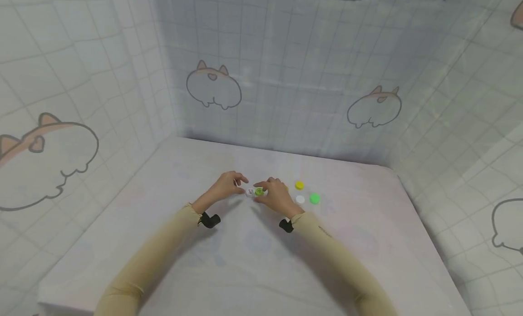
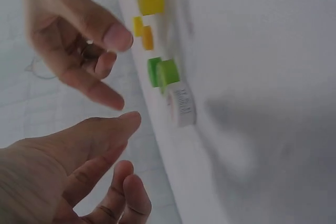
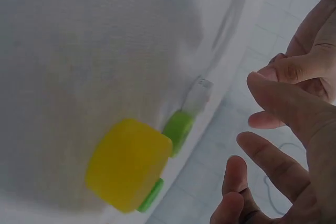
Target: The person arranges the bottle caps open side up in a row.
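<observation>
While the left hand (image 1: pixel 225 185) and right hand (image 1: pixel 278 196) hover, fingers apart and gripping nothing, the printed white disc (image 1: pixel 250 192) and lime-green disc (image 1: pixel 259 191) lie between them on the worktop (image 1: pixel 245 270); a stray fingertip could separate them.

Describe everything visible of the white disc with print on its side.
The white disc is squat, plastic by its look, with unreadable print on its side and a marking on top. It lies flat on the table between left hand and right hand, touched by neither. A lime-green disc sits beside it; contact is unclear.
</observation>
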The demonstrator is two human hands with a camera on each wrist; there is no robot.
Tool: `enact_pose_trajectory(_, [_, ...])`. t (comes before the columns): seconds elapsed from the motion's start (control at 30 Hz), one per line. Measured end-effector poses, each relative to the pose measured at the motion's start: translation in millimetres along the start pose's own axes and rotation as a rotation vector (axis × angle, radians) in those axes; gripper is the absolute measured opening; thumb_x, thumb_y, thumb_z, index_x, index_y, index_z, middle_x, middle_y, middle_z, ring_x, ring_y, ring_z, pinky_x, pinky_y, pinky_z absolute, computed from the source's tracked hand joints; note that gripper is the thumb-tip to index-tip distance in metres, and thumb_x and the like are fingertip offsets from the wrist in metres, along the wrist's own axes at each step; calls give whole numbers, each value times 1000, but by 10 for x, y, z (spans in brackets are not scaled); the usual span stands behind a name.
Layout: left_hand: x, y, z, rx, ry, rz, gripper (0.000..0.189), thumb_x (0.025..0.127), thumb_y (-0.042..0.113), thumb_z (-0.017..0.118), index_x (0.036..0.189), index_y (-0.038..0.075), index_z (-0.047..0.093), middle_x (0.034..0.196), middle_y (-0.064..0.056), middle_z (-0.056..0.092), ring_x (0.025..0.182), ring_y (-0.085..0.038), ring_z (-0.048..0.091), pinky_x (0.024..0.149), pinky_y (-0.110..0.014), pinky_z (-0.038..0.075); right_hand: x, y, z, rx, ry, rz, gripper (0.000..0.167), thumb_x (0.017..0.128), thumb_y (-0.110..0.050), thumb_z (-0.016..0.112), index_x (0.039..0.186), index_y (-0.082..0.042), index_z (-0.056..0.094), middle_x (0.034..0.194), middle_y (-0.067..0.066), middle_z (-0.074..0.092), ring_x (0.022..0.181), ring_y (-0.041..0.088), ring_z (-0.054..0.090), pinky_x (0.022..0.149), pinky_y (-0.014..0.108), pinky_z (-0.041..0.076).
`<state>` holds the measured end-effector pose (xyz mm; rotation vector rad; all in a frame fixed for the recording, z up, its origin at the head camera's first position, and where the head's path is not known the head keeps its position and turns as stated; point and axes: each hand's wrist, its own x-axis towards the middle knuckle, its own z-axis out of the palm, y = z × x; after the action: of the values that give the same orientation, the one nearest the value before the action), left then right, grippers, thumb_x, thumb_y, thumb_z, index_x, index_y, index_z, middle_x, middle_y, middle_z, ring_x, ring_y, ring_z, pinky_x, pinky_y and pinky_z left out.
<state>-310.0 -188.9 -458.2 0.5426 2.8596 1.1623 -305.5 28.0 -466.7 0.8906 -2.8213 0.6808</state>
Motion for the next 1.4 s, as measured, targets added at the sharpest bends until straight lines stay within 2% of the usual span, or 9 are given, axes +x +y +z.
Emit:
enact_pose_trajectory(0.23, [107, -97, 169, 16, -85, -100, 35, 78, 12, 79, 112, 6, 70, 93, -11, 57, 78, -19, 51, 62, -27, 42, 113, 44, 84, -17, -9, 24, 45, 81, -37, 78, 120, -16, 69, 94, 9, 65, 83, 22, 56, 70, 33, 43])
enact_pose_trajectory(0.43, [134, -71, 206, 15, -89, -137, 36, 76, 10, 80, 110, 3, 70, 90, -10, 57, 73, -18, 51, 60, -26, 41, 216, 65, 146, -28, -72, 46, 40, 81, -34, 78, 116, -16, 71, 90, 5, 66, 82, 19, 53, 69, 29, 40])
enact_pose_trajectory(0.57, [124, -39, 197, 42, -74, -123, 36, 76, 8, 79, 109, 0, 70, 93, -13, 62, 79, -19, 56, 65, -26, 44, 254, 79, 186, 22, -85, 53, 33, 82, -28, 78, 111, -12, 73, 90, 4, 68, 80, 17, 50, 73, 29, 37])
enact_pose_trajectory(0.77, [133, -42, 201, 34, -80, -121, 37, 76, 9, 81, 109, -2, 69, 95, -13, 64, 84, -21, 58, 70, -28, 47, 279, 48, 205, 0, -66, 57, 25, 85, -24, 75, 105, -10, 74, 87, 6, 65, 79, 19, 48, 71, 29, 36])
enact_pose_trajectory(1.07, [116, -75, 252, 41, -75, -124, 36, 76, 13, 81, 108, -1, 70, 95, -10, 64, 86, -20, 58, 75, -31, 48, 264, 6, 221, -16, -61, 91, 26, 84, -24, 76, 105, -11, 74, 90, 7, 66, 82, 19, 51, 72, 30, 40])
enact_pose_trajectory(1.4, [32, -47, 268, 105, -59, -16, 37, 74, 16, 83, 105, -1, 71, 93, -7, 65, 87, -20, 58, 76, -32, 49, 153, -9, 210, -1, -34, 66, 27, 82, -25, 77, 104, -10, 74, 96, 8, 70, 83, 20, 52, 75, 30, 41])
